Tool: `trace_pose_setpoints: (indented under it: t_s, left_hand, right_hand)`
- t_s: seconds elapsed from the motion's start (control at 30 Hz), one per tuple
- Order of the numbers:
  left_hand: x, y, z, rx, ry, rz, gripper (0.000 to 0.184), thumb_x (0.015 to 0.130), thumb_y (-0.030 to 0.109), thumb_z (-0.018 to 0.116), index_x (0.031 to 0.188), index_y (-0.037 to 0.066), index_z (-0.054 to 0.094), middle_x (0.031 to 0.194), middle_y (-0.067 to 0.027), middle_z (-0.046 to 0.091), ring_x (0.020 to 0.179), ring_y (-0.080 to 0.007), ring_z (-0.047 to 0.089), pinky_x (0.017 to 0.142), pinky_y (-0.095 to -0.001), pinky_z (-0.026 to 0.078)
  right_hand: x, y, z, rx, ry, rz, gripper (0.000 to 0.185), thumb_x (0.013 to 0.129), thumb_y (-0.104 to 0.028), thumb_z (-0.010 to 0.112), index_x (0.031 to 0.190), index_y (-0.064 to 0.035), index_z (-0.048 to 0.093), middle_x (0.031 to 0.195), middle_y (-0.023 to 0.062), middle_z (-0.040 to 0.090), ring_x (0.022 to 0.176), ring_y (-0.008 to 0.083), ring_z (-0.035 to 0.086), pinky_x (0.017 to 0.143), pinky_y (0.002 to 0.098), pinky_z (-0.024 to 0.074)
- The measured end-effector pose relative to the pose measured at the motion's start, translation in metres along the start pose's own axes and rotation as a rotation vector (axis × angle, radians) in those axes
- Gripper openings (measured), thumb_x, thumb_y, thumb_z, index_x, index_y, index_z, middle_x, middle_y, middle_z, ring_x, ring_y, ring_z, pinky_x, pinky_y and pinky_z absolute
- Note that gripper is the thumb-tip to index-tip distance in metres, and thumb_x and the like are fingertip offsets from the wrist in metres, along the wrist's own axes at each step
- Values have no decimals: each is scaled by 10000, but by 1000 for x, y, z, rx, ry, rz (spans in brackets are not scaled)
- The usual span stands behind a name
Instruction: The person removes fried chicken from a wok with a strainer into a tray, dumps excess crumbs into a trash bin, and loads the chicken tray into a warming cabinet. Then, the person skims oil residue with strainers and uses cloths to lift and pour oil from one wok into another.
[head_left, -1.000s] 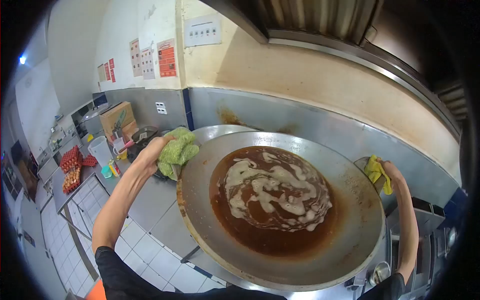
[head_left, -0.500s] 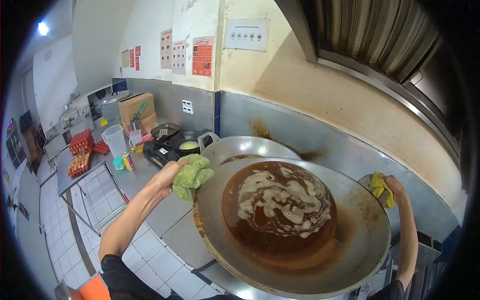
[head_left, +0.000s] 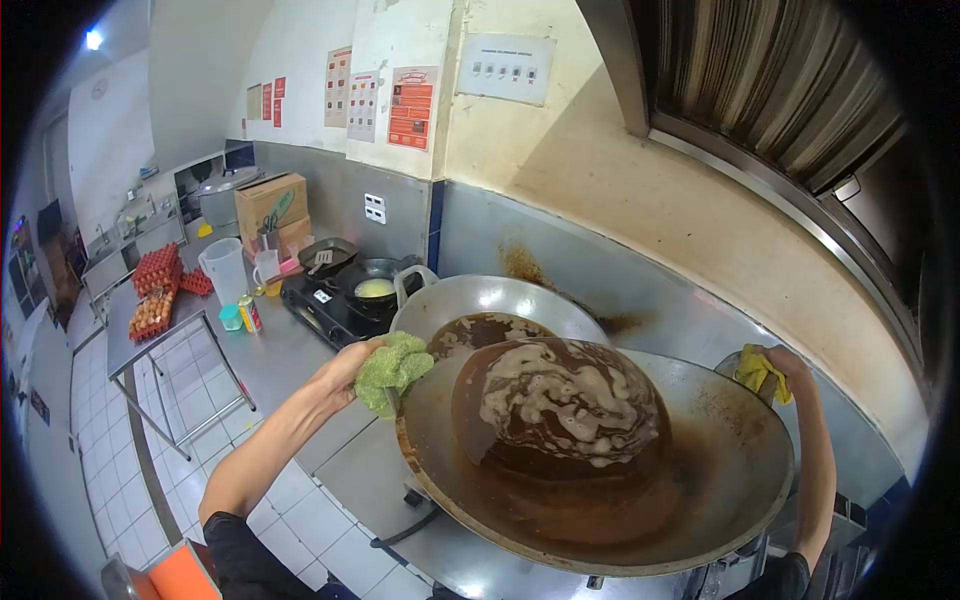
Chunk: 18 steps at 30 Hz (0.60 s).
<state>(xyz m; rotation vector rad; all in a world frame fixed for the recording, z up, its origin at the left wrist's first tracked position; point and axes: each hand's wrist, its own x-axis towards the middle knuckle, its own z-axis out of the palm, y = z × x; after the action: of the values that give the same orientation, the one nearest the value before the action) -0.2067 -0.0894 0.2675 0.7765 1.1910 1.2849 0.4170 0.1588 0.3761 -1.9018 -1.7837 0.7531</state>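
A big metal wok (head_left: 735,480) is tilted away from me, its far rim over a second wok (head_left: 545,297) behind it. Dark brown liquid (head_left: 570,455) with pale foam lies against the far side of the tilted wok. More foamy brown liquid (head_left: 500,328) shows in the rear wok. Through a fuzzy green cloth (head_left: 397,370), my left hand (head_left: 348,372) is closed around the left handle, which the cloth hides. My right hand (head_left: 792,365) grips the right handle with a yellow cloth (head_left: 757,372).
Left of the woks, a frying pan (head_left: 374,286) sits on a black stove (head_left: 315,303). A plastic pitcher (head_left: 227,275), a can (head_left: 249,314) and a cardboard box (head_left: 272,205) stand on the counter. Egg trays (head_left: 152,312) are stacked farther left. A range hood (head_left: 760,160) hangs upper right.
The front wok has tipped farther away from me, and its liquid has shifted toward the far rim. More of the rear wok and the brown liquid inside it now shows.
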Motion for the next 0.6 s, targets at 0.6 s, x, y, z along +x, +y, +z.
trace_pose_setpoints:
  t_s: [0.6]
  left_hand:
    - [17, -20, -14, -163, -39, 1, 386, 988, 199, 339, 1269, -5, 508, 1180, -126, 622, 1048, -204, 632, 933, -334, 520]
  right_hand:
    - [33, -22, -32, -10, -47, 48, 292, 856, -284, 640, 901, 1, 680, 844, 91, 674, 686, 187, 654, 602, 335, 533]
